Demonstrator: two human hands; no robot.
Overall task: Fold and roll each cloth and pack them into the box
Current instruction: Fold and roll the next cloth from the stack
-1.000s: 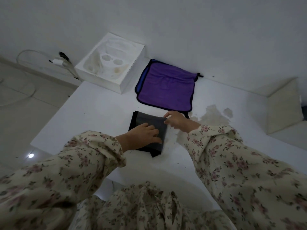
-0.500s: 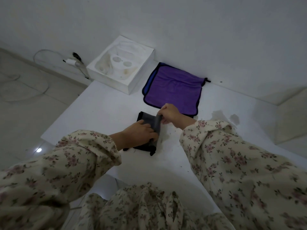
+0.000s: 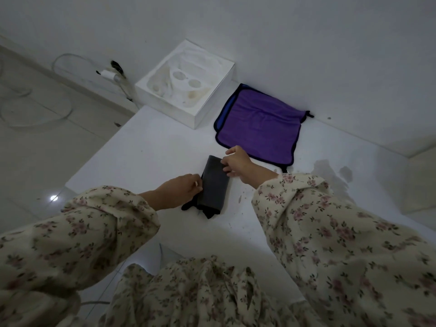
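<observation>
From the head view, the dark grey cloth (image 3: 213, 185) lies folded narrow on the white table (image 3: 146, 149). My left hand (image 3: 179, 191) pinches its left edge; my right hand (image 3: 238, 162), fingers loosely spread, touches its far corner. The box (image 3: 186, 83) sits beyond, beside the purple cloth (image 3: 259, 126).

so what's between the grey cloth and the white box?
In the head view, only bare white table lies between the grey cloth and the white box. The purple cloth sits off to the right of that stretch.
</observation>
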